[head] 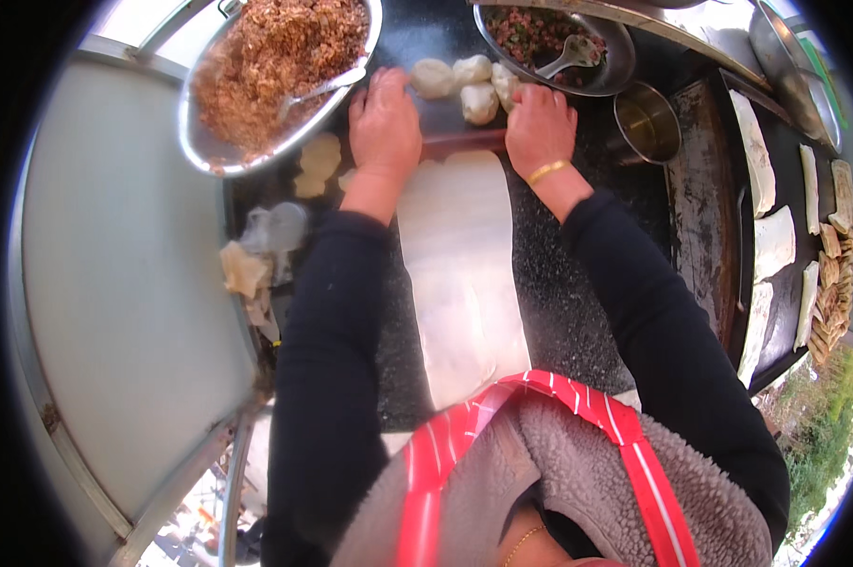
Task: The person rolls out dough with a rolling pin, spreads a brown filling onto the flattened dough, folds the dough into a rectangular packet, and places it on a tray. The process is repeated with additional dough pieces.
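A long, thin dough sheet (462, 269) stretches over the dark speckled worktop (575, 298) towards my body. Across its far end lies a reddish rolling pin (463, 143), slightly blurred. My left hand (386, 127) is on the pin's left end and my right hand (542, 127) on its right end, both with fingers curled forward, partly hiding it. Just beyond the pin sit several pale dough balls (479, 103); the rightmost is close to my right fingertips.
Left is a metal basin of reddish-brown filling (277, 78) with a spoon; right, a bowl of chopped filling (525, 35) and a metal cup (647, 124) of liquid. Dough scraps (318, 163) and a crumpled plastic bag (274, 230) lie left. A griddle (788, 305) holds flatbreads at far right.
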Demonstrator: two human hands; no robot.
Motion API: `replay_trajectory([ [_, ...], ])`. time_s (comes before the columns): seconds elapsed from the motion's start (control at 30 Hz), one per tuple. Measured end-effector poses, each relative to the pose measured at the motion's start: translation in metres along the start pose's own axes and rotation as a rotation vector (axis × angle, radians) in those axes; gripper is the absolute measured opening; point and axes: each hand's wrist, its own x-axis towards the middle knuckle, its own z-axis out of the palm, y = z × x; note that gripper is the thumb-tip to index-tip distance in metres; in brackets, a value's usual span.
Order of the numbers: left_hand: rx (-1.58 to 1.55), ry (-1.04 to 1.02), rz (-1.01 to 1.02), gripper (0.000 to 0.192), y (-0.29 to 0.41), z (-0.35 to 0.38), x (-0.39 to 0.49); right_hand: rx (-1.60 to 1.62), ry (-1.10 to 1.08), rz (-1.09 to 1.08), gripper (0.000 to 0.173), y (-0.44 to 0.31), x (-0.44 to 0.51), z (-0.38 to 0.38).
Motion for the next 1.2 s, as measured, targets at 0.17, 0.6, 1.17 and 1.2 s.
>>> replay_trajectory([
  [0.17,-0.207,-0.247,-0.129,0.015,-0.015,-0.003,-0.071,0.273,-0.441,0.41,0.023,-0.009,-0.058,-0.003],
  [0.6,-0.098,-0.493,-0.271,0.017,0.006,-0.003,-0.062,0.956,-0.396,0.393,0.015,-0.009,-0.062,0.031],
  [1.17,-0.557,-0.608,-0.041,0.01,0.089,-0.168,-0.24,0.861,-0.481,-0.052,0.016,-0.006,-0.226,-0.172],
  [1.2,-0.499,-0.732,0.005,0.01,0.096,-0.174,-0.265,0.816,-0.546,-0.084,0.019,-0.003,-0.25,-0.176],
])
